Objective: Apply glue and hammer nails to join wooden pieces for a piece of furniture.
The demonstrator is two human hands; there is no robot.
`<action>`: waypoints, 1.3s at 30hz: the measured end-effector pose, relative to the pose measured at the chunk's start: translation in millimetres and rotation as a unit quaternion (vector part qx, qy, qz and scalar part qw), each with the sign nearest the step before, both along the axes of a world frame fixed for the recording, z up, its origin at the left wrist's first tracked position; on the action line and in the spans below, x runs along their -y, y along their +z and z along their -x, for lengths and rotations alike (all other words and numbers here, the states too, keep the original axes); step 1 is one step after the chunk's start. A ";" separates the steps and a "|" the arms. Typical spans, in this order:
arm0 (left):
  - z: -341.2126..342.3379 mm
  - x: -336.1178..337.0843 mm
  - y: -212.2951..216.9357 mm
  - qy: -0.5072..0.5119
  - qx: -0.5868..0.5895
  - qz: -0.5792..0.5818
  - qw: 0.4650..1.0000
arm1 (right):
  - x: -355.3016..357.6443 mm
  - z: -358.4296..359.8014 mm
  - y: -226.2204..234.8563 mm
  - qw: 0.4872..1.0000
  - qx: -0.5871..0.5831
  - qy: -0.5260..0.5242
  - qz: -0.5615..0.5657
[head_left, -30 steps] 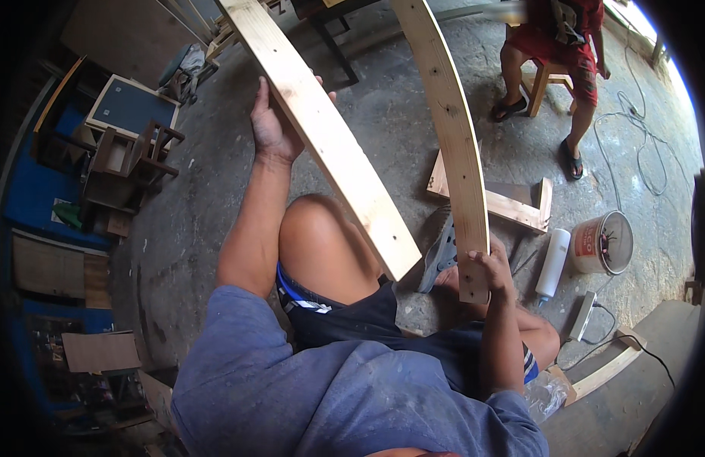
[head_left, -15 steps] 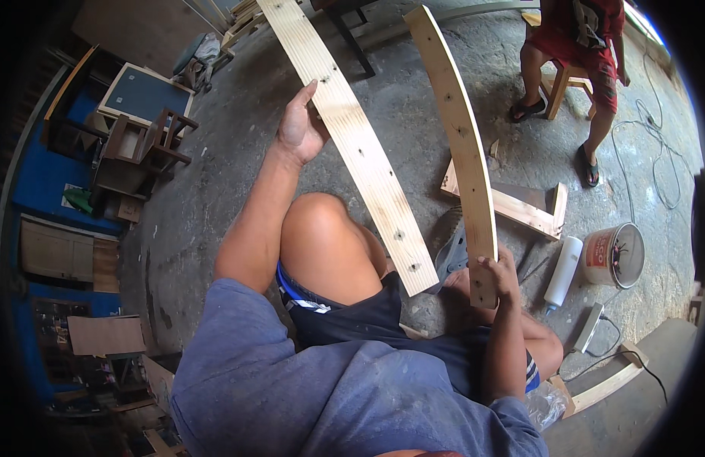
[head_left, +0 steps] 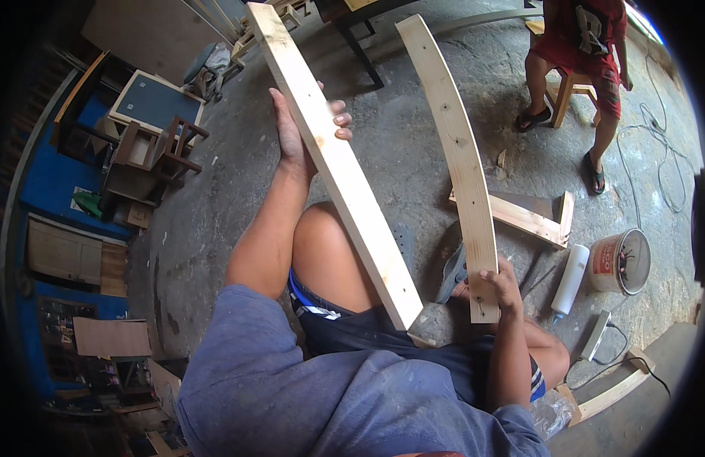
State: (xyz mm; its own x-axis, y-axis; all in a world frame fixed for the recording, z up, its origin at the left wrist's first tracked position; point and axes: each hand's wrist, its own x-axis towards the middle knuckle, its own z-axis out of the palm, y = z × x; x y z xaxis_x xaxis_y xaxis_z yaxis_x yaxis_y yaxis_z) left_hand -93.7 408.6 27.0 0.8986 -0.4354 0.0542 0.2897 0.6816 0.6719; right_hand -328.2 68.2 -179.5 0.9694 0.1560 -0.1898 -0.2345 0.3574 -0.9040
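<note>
My left hand [head_left: 311, 126] wraps round a long pale wooden plank [head_left: 345, 194], held slanting up and away over my bent knee. The plank is turned so that a narrow edge and part of a face show, and its near end is over my lap. In my right hand [head_left: 502, 284] is a second wooden plank [head_left: 463, 145], gripped near its lower end with the thumb on its face. Small dark knots or holes dot that face. The two planks stand apart, side by side, with their far ends raised.
On the floor to the right lie a joined wooden frame piece [head_left: 524, 219], a white tube [head_left: 571, 280], a bucket [head_left: 620, 261] and a power strip [head_left: 596, 335]. A person in red [head_left: 573, 61] sits on a wooden stool ahead. Small furniture [head_left: 151, 145] stands at left.
My left hand has rolled its plank, so an edge shows now and fingers appear on its far side. The right plank has shifted slightly lower.
</note>
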 end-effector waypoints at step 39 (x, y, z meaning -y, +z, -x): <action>5.7 23.0 6.2 0.023 0.090 -0.127 0.988 | -24.7 -0.7 -2.3 0.976 0.044 -0.133 0.167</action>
